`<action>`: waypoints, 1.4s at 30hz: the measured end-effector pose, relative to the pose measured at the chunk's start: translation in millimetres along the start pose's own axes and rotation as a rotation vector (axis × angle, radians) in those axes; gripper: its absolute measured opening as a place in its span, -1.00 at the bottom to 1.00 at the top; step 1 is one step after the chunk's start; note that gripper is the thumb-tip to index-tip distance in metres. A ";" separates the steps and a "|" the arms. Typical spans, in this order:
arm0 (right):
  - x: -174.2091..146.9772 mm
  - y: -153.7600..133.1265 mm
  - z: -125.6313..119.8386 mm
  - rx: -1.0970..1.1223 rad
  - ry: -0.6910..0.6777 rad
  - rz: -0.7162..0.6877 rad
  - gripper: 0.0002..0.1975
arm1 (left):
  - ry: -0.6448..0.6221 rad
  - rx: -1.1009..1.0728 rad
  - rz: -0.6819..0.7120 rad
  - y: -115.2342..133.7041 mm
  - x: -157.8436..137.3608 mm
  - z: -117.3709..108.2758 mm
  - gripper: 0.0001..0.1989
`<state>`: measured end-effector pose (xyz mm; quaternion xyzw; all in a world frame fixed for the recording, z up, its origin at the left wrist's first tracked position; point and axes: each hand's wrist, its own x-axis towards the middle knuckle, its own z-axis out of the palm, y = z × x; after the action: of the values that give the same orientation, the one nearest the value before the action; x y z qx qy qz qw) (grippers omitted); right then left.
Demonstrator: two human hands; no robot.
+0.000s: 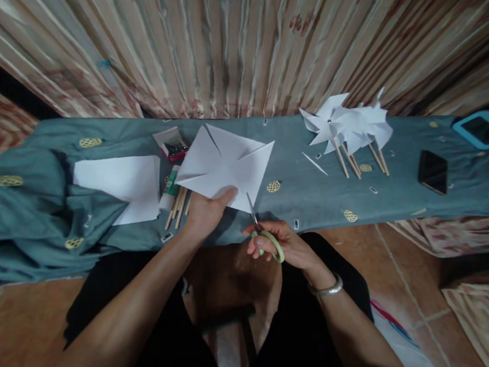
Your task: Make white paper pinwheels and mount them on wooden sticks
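Observation:
A square white sheet of paper [233, 162] has slits running inward from its corners. My left hand [208, 210] grips its near edge, thumb on top and the other fingers hidden underneath. In my right hand [282, 242] is a pair of scissors [279, 250] with light green handles. The scissor blades meet the paper at its near right corner. Left of the paper lie a green and white glue stick [170, 187], several wooden sticks [177, 209] and a small opened box [174, 148] with dark little pieces inside.
White paper pinwheels [349, 124] on wooden sticks lie at the back right, with a paper sliver [314, 163] nearby. Farther right are a dark phone [433, 171] and a blue-framed tablet [486, 130]. A paper stack [132, 181] rests left on the green cloth [218, 233], before a curtain [223, 49].

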<state>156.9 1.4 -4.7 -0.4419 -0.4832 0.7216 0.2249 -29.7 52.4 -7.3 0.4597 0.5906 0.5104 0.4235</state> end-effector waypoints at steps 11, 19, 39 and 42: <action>0.7 1.0 0.8 0.001 0.002 0.000 -0.54 | -0.003 0.030 -0.006 10.8 -4.7 -0.1 -0.48; 1.7 -0.2 1.3 0.024 -0.013 -0.005 -0.58 | -0.005 0.053 -0.008 11.0 -3.7 -1.0 -0.51; 4.1 4.0 2.5 0.024 0.006 -0.019 -0.59 | 0.041 0.098 0.055 2.1 -0.3 -0.3 -0.64; 4.0 3.5 2.9 0.017 0.008 -0.035 -0.59 | 0.023 0.059 0.041 1.0 -2.0 1.1 -0.59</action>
<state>152.8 1.5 -9.1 -0.4343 -0.4839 0.7197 0.2433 -28.1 50.7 -6.4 0.4782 0.6007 0.5064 0.3925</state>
